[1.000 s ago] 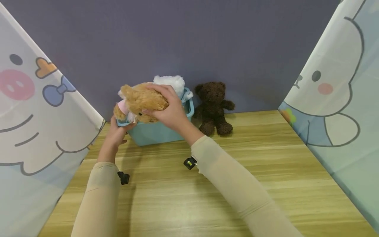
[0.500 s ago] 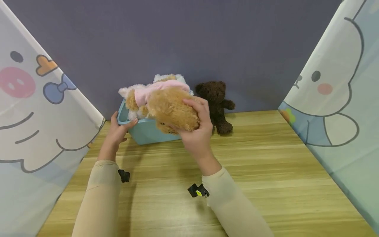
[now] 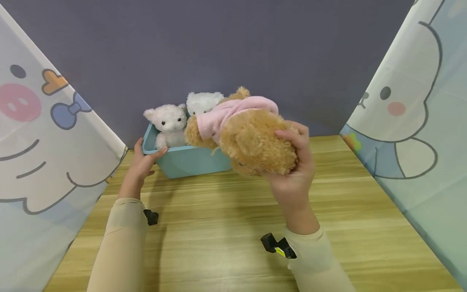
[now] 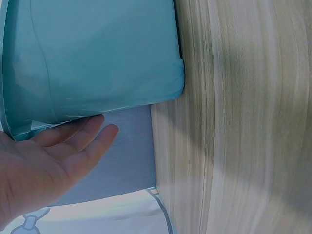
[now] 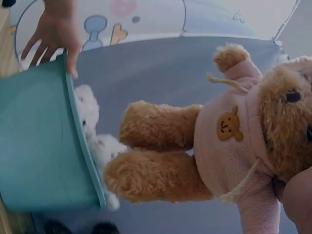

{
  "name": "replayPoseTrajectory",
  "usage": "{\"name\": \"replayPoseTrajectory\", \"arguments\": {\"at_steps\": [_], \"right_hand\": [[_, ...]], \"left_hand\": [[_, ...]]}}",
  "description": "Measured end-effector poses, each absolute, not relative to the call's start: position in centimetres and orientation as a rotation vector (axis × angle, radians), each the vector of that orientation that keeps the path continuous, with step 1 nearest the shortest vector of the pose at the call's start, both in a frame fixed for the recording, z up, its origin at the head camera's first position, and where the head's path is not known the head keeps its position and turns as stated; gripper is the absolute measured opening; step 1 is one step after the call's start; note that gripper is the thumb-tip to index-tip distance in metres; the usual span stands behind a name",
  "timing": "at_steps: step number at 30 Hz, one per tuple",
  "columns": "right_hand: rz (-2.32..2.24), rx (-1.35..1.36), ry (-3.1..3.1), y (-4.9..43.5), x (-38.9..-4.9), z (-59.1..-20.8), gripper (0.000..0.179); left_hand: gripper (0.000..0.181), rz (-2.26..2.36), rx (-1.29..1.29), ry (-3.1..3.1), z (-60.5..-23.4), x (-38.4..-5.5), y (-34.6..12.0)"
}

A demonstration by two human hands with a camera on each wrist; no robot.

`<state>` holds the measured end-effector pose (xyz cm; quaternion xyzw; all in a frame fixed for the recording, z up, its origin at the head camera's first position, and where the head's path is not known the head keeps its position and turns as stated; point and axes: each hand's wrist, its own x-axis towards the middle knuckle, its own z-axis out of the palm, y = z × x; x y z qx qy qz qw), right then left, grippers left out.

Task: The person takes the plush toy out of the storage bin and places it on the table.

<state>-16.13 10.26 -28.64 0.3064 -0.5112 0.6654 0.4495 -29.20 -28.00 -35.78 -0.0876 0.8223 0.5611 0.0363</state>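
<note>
My right hand (image 3: 293,174) holds a light-brown teddy bear (image 3: 255,142) by its head, above the table. It lies sideways in a pink hoodie (image 5: 224,131), legs toward the blue plastic bin (image 3: 193,162). My left hand (image 3: 142,164) grips the bin's left end, thumb over the rim and fingers along the outside wall (image 4: 97,58). Two white plush toys sit in the bin: one white bear (image 3: 169,121) at the left and another white plush (image 3: 204,102) behind, partly hidden by the held bear. The bin's right end is also hidden.
The bin stands on a wood-grain table (image 3: 204,235) near a grey back wall (image 3: 233,48). Cartoon-printed cloths hang at the left (image 3: 47,162) and right (image 3: 408,134). Dark shapes (image 5: 83,227) show at the bottom of the right wrist view.
My right hand has lifted the light-brown teddy bear from over the bin and carried it right and nearer. The dark-brown bear is now hidden behind it. My left hand stays at the bin.
</note>
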Motion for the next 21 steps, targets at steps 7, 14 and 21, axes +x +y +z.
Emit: {"name": "replayPoseTrajectory", "arguments": {"at_steps": [7, 14, 21], "right_hand": [[1.528, 0.64, -1.4, 13.3, -16.1, -29.4, 0.053], [1.332, 0.635, -1.763, 18.4, -17.4, -29.7, 0.055], [1.082, 0.572, -2.183, 23.4, -19.9, -29.5, 0.071]], "left_hand": [[0.12, 1.735, -0.29, 2.521, -36.0, -29.1, -28.3], [0.124, 1.74, -0.291, 2.519, -36.0, -29.1, -28.3], [0.121, 1.733, -0.283, 2.518, -35.8, -29.2, -28.0]]}}
